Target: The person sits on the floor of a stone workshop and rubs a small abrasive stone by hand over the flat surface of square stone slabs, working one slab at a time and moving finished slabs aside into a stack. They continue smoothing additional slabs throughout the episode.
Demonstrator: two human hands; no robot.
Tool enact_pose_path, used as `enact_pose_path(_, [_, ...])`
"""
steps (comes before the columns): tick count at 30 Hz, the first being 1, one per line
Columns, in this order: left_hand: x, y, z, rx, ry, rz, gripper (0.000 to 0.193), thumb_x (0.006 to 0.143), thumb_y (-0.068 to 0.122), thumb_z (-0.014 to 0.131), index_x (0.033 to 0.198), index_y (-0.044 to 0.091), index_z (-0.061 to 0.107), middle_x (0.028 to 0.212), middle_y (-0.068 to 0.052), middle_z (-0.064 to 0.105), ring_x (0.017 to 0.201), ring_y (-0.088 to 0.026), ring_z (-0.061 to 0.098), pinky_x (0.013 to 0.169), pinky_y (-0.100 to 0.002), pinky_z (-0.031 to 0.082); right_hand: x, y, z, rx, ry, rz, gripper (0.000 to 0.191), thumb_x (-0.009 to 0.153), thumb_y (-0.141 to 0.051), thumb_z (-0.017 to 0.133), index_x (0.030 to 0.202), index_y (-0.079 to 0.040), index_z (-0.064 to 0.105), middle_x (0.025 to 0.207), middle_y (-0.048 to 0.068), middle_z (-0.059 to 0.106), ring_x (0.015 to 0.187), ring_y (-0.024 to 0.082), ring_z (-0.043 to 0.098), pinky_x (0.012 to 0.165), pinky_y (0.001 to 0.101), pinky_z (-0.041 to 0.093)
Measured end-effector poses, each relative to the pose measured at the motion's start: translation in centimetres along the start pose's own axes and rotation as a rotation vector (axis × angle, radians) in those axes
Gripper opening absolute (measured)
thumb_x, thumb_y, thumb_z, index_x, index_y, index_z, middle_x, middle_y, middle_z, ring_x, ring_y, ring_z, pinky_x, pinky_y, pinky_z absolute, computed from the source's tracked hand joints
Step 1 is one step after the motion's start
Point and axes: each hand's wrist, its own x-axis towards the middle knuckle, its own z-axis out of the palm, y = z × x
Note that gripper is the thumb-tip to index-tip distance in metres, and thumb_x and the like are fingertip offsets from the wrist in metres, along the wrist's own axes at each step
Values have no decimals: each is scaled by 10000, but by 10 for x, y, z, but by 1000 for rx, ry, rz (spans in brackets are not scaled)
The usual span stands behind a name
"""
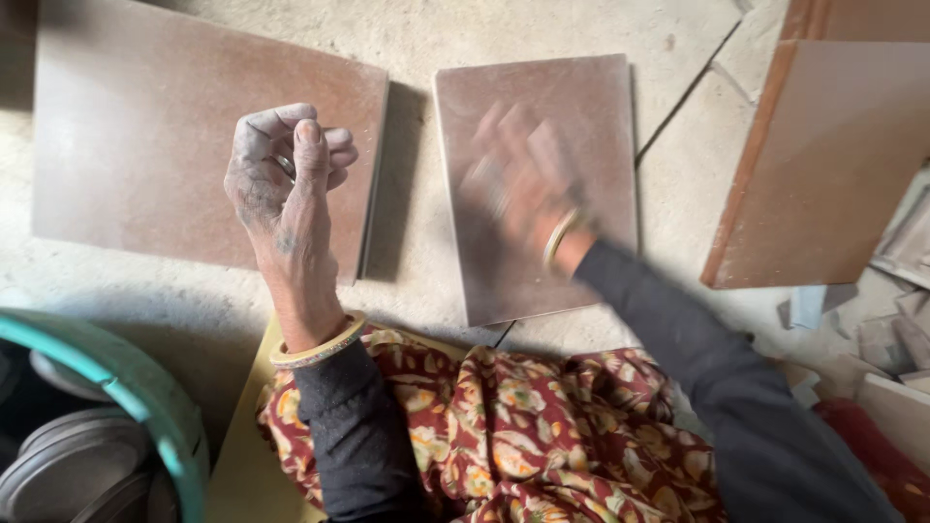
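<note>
The left hand (286, 165), dusty and loosely curled around something small, hovers over the large brown tile (145, 145). The right hand (523, 184), motion-blurred and seemingly open, sweeps flat across the smaller tile (581, 107), both lying on the concrete floor (465, 29).

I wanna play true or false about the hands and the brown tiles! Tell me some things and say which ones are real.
1. The right hand is blurred over the middle tile. True.
2. The left hand lies flat and open. False: its fingers are curled into a loose fist above the left tile.
3. Both wrists wear a bangle. True.
4. The two tiles touch each other. False: a strip of pale floor shows between them.
5. The tub at lower left has a red rim. False: the rim is green.
</note>
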Motion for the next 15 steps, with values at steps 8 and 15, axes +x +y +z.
enact_pose_path(8, [-4,22,-16,-160,135,83,177,1132,223,670,1210,67,634,1006,-120,751,910,-183,757,812,-317,661,87,32,4,618,334,507,768,1110,-530,265,1646,-55,-10,1725,154,-87,1602,284,-86,1285,494,-75])
enact_pose_path(15, [-9,25,-12,-177,94,6,195,1134,217,666,1236,57,621,1012,-104,730,915,-175,739,825,-295,632,110,6,-2,437,222,247,756,1091,-562,197,1665,-104,16,1746,95,-37,1633,239,-25,1321,470,-26])
